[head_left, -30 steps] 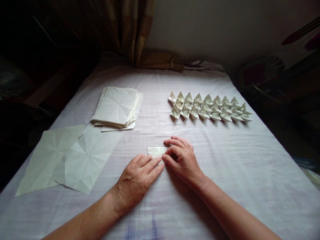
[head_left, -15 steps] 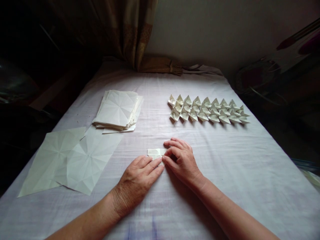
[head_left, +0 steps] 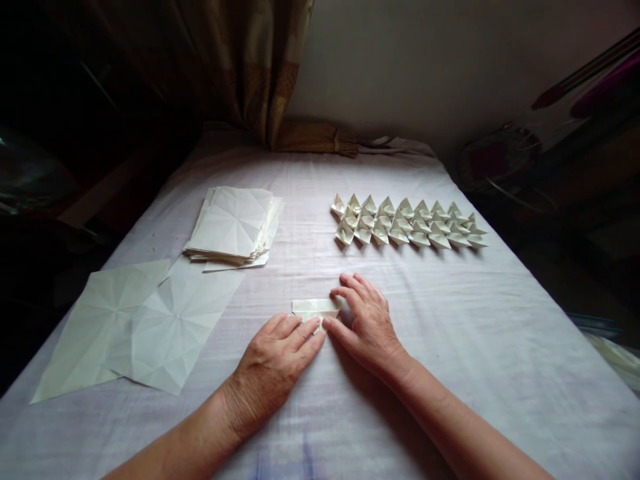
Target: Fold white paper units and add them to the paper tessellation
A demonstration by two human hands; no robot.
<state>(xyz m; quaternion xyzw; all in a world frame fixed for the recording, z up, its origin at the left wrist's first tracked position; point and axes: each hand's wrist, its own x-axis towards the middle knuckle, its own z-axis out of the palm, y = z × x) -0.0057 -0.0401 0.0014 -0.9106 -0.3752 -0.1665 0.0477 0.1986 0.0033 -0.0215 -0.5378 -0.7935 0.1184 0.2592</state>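
A small piece of folded white paper [head_left: 314, 306] lies flat on the cloth in front of me, with crease lines across it. Its lower part is partly covered by my fingers. My left hand [head_left: 280, 353] rests palm down, its outstretched fingertips pressing on the lower left of the paper. From the right, my right hand [head_left: 364, 321] touches the paper's lower edge with its thumb. The other right fingers are spread apart, the index finger arching over the paper's right end.
At the back left sits a stack of creased paper sheets [head_left: 227, 223]. Two loose creased sheets [head_left: 183, 327] overlap at the left. Pointed folded paper pieces [head_left: 407, 223] stand in rows at the back right. A light sheet [head_left: 450, 373] covers the surface; a curtain [head_left: 265, 87] hangs behind.
My right index finger has moved away from the thumb, opening the pinch and uncovering more of the paper's right side. My left hand stays on the paper. The view has shifted slightly.
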